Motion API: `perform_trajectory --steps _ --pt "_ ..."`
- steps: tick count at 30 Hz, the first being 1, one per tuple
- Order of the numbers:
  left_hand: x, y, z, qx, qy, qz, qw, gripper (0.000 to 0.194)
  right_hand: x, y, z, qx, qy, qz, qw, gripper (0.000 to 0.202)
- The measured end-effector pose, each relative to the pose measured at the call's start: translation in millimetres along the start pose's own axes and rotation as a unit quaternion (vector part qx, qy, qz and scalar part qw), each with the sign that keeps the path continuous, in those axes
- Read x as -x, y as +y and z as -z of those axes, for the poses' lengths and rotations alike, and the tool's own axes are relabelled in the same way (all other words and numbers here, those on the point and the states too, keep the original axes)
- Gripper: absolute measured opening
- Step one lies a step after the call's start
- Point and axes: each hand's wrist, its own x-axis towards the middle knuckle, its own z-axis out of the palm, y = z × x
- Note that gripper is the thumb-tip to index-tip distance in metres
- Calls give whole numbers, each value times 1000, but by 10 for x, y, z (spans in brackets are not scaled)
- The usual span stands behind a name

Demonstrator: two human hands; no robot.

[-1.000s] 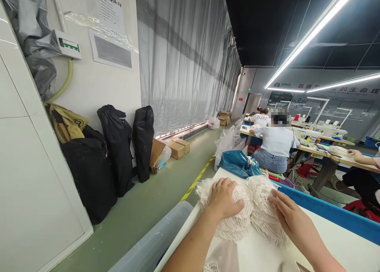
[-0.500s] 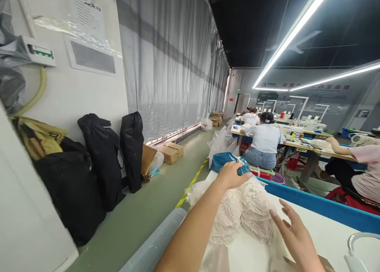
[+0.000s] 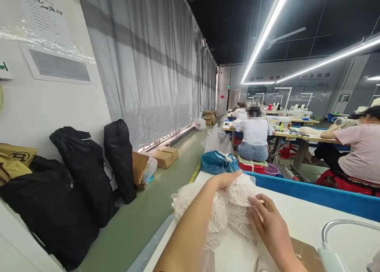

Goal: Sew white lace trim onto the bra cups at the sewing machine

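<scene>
Two bundles of cream lace trim, a left bundle and a right bundle, lie side by side on the white tabletop. Across their top reaches my left hand, one finger stretched straight out. Its other fingers are hidden behind the lace. My right hand is at the right bundle's near right side, with bent fingers and thumb gripping its edge. Thin clear plastic bunches up left of the lace. Just beyond sits a tied blue plastic bag.
A blue edge strip runs along the table's far side. At right are a lamp with a flexible metal neck and a brown cardboard piece. Co-workers sit at sewing tables, one in a white shirt. Black bags lean on the left wall.
My right hand has moved left and taken hold of the right lace bundle's edge. My left hand now lies lower over the bundles. The view has turned slightly right.
</scene>
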Motion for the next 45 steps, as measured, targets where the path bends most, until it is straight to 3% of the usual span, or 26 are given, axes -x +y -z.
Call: perform_trajectory --steps 4,10,16,20,25,33,36,40,43,45 --pt "-1 16 16 5 -33 8 999 69 -120 6 39 -22 29 4 999 27" --pt "-23 58 17 -47 -25 -35 998 45 -54 27 41 -62 7 16 998 22" --pt "58 66 33 -81 -30 -78 993 56 -18 36 -109 -82 -20 -79 993 58" --pt "93 56 7 -111 -35 -76 990 55 71 61 -298 -96 -68 -138 983 63" --pt "114 95 25 -140 -6 -65 988 62 63 110 -309 -102 -80 -158 979 68" --pt "253 189 184 -172 62 -87 979 76 -29 103 -153 -88 -37 -149 984 68" --pt "471 257 191 -185 94 -110 972 71 38 39 8 -84 -19 -133 987 64" --pt "1151 273 136 -220 129 -122 959 53 360 -101 455 -92 -49 -71 992 41" --pt "1787 98 -11 -263 134 -53 954 38 741 -163 836 -54 -117 87 988 32" --pt "2129 -110 -186 -287 145 21 947 37 1000 -153 1025 -40 -148 177 972 34"
